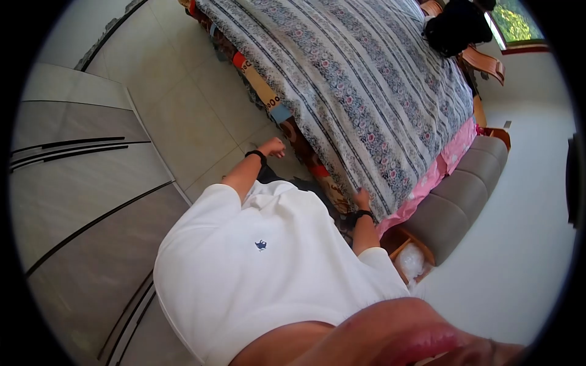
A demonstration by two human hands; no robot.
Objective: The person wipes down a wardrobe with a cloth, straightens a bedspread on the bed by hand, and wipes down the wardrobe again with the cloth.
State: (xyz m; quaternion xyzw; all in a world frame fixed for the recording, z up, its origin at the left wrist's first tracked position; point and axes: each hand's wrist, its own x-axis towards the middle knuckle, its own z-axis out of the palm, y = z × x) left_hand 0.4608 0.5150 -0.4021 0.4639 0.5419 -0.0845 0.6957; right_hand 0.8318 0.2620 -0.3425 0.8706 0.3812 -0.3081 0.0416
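Observation:
My left hand (273, 147), with a black band at its wrist, hangs over the floor beside the bed. Its fingers are curled in, and nothing shows in them. At the near edge of the striped floral sheet (348, 91) is my right hand (362, 197), also with a black wristband. That hand looks closed against the sheet's edge, but its fingertips are too small and hidden to show what they hold. Below the sheet's side edge shows a brown, red and tan patterned cover (259, 85). Pink bedding (415, 198) sticks out by the headboard.
A grey padded headboard (455, 204) lines the right side. Near it, a small open cabinet (400, 241) holds a clear plastic bag (411, 261). Grey wardrobe doors (79, 183) stand at the left, across the tiled floor (183, 104). Black cloth (458, 27) lies over a wooden chair (485, 64).

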